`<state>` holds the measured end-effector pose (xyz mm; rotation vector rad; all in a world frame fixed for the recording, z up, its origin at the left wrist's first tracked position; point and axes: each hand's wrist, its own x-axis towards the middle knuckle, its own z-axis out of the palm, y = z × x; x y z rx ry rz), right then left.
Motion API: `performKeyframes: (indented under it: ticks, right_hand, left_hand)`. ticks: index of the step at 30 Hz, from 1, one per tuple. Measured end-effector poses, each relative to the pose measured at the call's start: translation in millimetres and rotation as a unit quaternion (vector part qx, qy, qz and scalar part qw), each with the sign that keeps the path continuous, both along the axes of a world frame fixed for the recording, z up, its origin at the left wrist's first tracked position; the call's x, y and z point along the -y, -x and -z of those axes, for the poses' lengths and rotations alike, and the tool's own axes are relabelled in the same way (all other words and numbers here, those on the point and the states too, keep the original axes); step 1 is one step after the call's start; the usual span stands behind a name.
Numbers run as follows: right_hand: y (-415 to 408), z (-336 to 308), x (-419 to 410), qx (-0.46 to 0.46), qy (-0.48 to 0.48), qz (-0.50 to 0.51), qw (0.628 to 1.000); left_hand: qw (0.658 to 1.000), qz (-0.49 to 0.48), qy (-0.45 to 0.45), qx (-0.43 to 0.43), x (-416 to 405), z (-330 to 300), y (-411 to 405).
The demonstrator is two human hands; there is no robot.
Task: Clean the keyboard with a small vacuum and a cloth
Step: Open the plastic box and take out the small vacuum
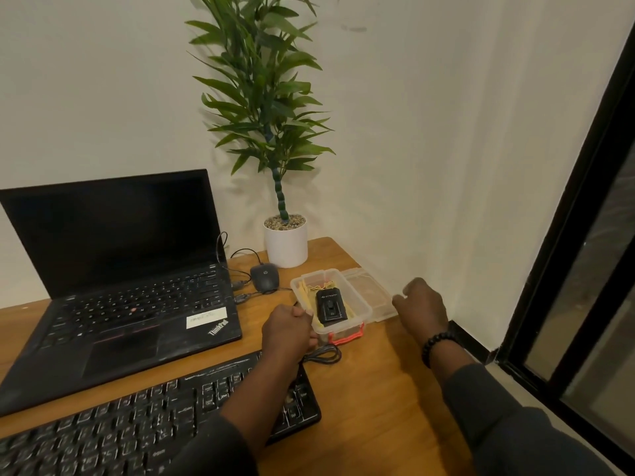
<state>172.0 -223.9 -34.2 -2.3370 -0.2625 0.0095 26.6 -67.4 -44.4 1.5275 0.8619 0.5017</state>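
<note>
While the left hand (287,329) grips the near-left wall of the clear plastic box (360,304) and the right hand (424,309) hovers loosely curled, holding nothing, beside the lid (369,292), the small black vacuum (330,307) lies inside, long axis pointing away, with the keyboard (137,420) stretching left-right along the desk's (371,389) near edge.

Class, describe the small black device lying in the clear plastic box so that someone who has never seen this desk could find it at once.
Start at the white plant pot at the back of the wooden desk. Just in front of it sits an open clear plastic box with red latches. The small black device lies inside on yellow cloth, unlike the rounded grey mouse on the bare desk to the left.
</note>
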Motion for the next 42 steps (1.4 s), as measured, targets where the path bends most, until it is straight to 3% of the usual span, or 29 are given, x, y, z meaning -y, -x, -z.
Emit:
performKeyframes:
  ticks: [2, 5, 11, 14, 20, 28, 32, 36, 38, 40, 42]
  right_hand:
    - [13, -14, -10, 0.067, -0.043, -0.033, 0.996]
    - [26, -30, -32, 0.056, -0.035, -0.132, 0.989]
    - [39, -31, -80, 0.092, 0.194, -0.182, 0.960]
    - [44, -27, -89, 0.102, 0.239, -0.172, 0.950]
    - [48, -26, -100, 0.091, 0.239, -0.144, 0.956]
    - [50, -27, -105, 0.015, 0.158, -0.143, 0.977]
    - [50, -34, -107, 0.038, 0.138, -0.143, 0.979]
    - [50, -42, -102, 0.035, 0.035, -0.157, 0.986]
    - [56, -54, -92, -0.053, -0.167, -0.150, 0.973]
    - [68, -67, -79, -0.218, -0.409, -0.129, 0.877]
    - [84, -74, -65, -0.333, -0.550, -0.107, 0.758]
  left_hand:
    - [1.000, -0.003, 0.003, 0.001, -3, 0, 2]
    - [1.000, -0.004, 0.003, 0.002, -5, -1, 5]
    - [1.000, 0.016, 0.015, 0.014, -12, 1, 11]
    - [0.999, 0.031, 0.015, 0.014, -14, 0, 14]
    - [0.998, 0.058, 0.009, 0.004, -17, 2, 13]
    - [0.997, 0.077, 0.002, 0.001, -17, -1, 17]
    - [0.997, 0.075, 0.022, 0.014, -17, -2, 21]
    - [0.997, 0.058, 0.037, 0.042, -17, -5, 28]
    - [0.997, 0.051, 0.035, 0.054, -19, -10, 35]
    - [0.996, 0.036, 0.038, 0.070, -20, -15, 45]
    - [0.996, 0.014, 0.026, 0.081, -20, -20, 57]
